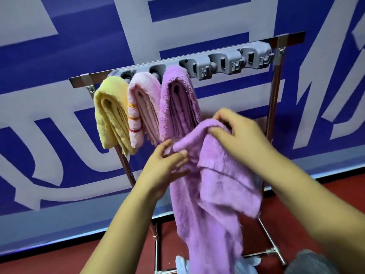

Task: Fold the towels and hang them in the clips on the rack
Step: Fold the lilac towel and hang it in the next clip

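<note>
A metal rack (275, 91) carries a grey clip bar (223, 62) along its top rail. Three folded towels hang from its left clips: a yellow towel (110, 113), a pink towel (144, 107) with orange stripes, and a purple towel (177, 103). In front of the rack I hold a loose purple towel (215, 186) that drapes down towards the floor. My right hand (237, 133) pinches its upper folded edge. My left hand (167, 165) grips the fold lower on the left. The clips at the right end of the bar hold nothing.
A blue banner (59, 95) with large pale letters covers the wall behind the rack. The floor (98, 252) is red. Pale blue cloth (181, 264) lies at the rack's foot, and a grey object (308, 262) sits at the bottom right.
</note>
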